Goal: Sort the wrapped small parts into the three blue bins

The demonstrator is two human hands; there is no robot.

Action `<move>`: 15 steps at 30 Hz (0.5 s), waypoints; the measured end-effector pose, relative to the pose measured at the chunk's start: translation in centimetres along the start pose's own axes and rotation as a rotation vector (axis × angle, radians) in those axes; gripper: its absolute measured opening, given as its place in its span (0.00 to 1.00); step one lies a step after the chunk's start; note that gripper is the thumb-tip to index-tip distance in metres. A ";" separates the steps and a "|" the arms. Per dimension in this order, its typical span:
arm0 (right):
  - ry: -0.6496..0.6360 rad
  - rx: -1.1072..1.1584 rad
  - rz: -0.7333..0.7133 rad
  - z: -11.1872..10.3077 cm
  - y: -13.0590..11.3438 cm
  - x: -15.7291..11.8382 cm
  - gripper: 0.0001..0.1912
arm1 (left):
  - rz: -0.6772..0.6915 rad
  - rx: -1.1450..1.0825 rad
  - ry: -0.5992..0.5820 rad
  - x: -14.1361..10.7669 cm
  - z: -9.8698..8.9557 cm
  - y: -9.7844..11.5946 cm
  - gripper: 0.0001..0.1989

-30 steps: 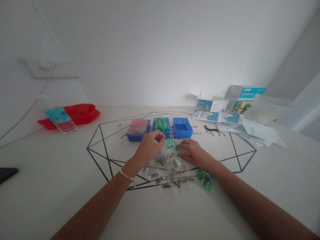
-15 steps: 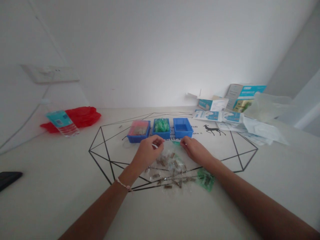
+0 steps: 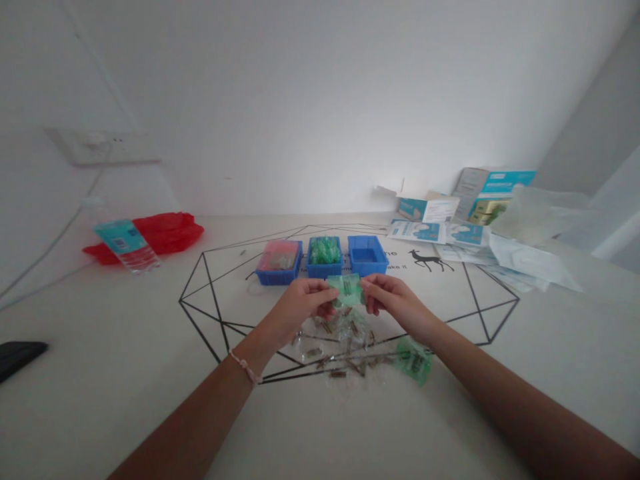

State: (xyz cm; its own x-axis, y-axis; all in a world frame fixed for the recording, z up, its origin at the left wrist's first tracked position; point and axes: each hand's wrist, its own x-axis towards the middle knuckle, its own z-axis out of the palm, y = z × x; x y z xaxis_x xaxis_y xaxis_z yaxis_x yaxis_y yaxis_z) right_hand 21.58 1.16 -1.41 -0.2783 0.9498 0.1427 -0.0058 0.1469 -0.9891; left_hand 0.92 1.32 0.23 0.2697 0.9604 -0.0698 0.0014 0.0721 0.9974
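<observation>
Between my hands a small green bag [image 3: 349, 289] is stretched flat, with dark pieces showing inside it. My left hand [image 3: 313, 297] pinches its left edge and my right hand [image 3: 383, 295] pinches its right edge. Just below lies a pile of clear bags [image 3: 350, 330] with small brownish metal pieces. Another green bag [image 3: 415, 361] lies beside my right forearm. Behind my hands stand three blue bins: the left bin [image 3: 279, 276] holds pink and clear bags, the middle bin [image 3: 325, 270] green bags, and the right bin [image 3: 368, 268] shows nothing inside.
On the left are a bottle [image 3: 126, 243], a red plastic bag [image 3: 173, 233] and a dark object [image 3: 21, 359] at the table's edge. At the back right stand cardboard boxes [image 3: 440, 208], with flat white-and-blue packets [image 3: 465, 235] and a translucent bag [image 3: 545, 213].
The green bag, earlier at my right fingertips only, is now held up between both hands. My left hand has moved right and closed on its left edge.
</observation>
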 end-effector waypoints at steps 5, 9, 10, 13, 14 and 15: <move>0.014 0.020 0.081 -0.1 -0.1 -0.1 0.19 | -0.064 0.008 -0.020 0.0 -0.3 -0.3 0.18; -0.011 0.054 0.135 -0.2 -0.1 -0.1 0.19 | -0.006 0.070 0.044 0.1 -0.2 -0.4 0.14; -0.018 0.067 0.124 -0.3 0.1 -0.1 0.19 | 0.035 0.100 0.064 0.2 -0.3 -0.5 0.12; 0.000 0.085 0.020 -0.5 0.7 0.2 0.16 | 0.228 0.185 0.110 0.6 -0.6 -0.8 0.07; 0.012 0.080 -0.019 -0.6 1.0 0.4 0.15 | 0.304 0.201 0.124 0.7 -0.6 -1.0 0.07; 0.024 0.071 -0.052 -0.7 1.2 0.5 0.15 | 0.374 0.215 0.138 0.7 -0.7 -1.1 0.07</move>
State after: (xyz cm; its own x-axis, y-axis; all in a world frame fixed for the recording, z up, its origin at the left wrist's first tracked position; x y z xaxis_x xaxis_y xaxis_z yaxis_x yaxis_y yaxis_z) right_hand 22.10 1.98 -2.49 -0.2531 0.9479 0.1937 -0.0878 0.1769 -0.9803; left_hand 0.48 2.12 -0.94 0.1589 0.9376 0.3092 0.1321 -0.3306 0.9345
